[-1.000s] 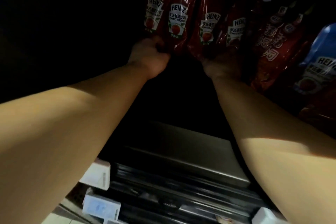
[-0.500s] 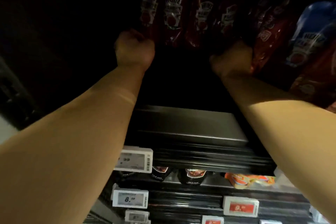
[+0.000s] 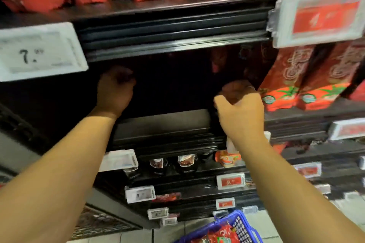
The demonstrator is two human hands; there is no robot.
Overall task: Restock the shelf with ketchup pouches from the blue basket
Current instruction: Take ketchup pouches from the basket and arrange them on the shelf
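Head view: my left hand (image 3: pixel 115 89) is inside the dark bay of the shelf (image 3: pixel 164 119), fingers curled; whether they hold anything I cannot tell. My right hand (image 3: pixel 240 110) is at the bay's front edge, fingers loosely curled and, as far as I can see, holding nothing. The ketchup pouches (image 3: pixel 215 235) lie in the blue basket (image 3: pixel 237 221) at the lower frame edge, below my right forearm. In my judgement the right hand is nearer for the next pick.
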